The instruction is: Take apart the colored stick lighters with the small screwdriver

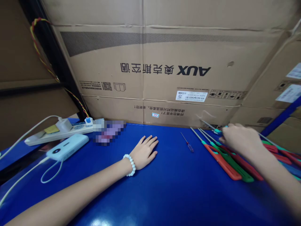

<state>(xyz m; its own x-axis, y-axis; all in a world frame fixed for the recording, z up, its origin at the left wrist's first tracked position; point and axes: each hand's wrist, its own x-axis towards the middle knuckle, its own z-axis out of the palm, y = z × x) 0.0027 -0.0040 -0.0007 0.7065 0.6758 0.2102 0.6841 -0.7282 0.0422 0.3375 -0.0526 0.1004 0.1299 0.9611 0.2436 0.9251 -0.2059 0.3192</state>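
Observation:
My left hand [143, 153] lies flat on the blue tabletop with its fingers spread and nothing in it; a white bead bracelet circles the wrist. To the right, my right hand [240, 138] is closed around a long-necked lighter [216, 130], whose thin metal neck points up and left. The palm hides most of its handle. Below that hand several similar lighters lie side by side, among them an orange one [222, 161], a green one [237, 164] and a red one [249, 164]. A small screwdriver [190, 147] with a purple handle rests between my hands.
More lighters [282, 157] lie beyond my right forearm. At left are a white power strip [50, 135], a pale blue power bank [68, 147] with cables, and a pixelated purple object [110, 131]. A large cardboard panel [152, 78] stands along the back edge.

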